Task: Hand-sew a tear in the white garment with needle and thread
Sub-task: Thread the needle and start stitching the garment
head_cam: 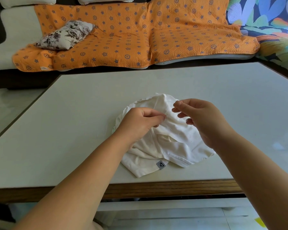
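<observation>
Left hand is down on the crumpled white garment, its fingers curled in and pinching up a ridge of cloth. The rest of the garment lies heaped under and behind those fingertips on the pale worktop. Just past the left fingertips there's a thin dark sliver, most likely the needle, sitting right at the pinched fold and angled across toward the other hand. The right hand hovers just beside it, thumb and forefinger pressed together on the far end of that sliver by the look of it, the other fingers loosely curled and clear of the cloth. The thread is too fine to make out. I'd call this mid-stitch: sewing is under way, but no finished seam shows. The tear itself is hidden in the folds, so how much closing, knotting and trimming is left can't be judged.
</observation>
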A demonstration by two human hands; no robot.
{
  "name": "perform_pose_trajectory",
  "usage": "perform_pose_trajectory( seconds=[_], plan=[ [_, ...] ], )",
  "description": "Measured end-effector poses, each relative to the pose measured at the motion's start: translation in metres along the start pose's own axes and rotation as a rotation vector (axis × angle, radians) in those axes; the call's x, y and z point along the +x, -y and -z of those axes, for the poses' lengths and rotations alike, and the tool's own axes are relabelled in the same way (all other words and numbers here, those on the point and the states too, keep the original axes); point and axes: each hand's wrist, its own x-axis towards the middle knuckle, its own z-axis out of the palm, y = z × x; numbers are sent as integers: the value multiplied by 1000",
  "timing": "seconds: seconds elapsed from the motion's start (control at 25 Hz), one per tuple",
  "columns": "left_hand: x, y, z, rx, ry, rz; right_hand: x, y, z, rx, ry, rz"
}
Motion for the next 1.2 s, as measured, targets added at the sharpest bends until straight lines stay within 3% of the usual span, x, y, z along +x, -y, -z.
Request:
perform_pose_trajectory(
  seconds=[0.32, 0.8, 1.2],
  plan=[
    [5, -3, 8, -452, -33, 170, 2, -1, 5, -41, -44, -56],
    [5, -12, 15, -951, 23, 169, -1, -2, 1, -110, 9, -105],
    [5, -15, 21, -1028, -21, 136, 1, -5, 1, -235, 49, -166]
  ],
)
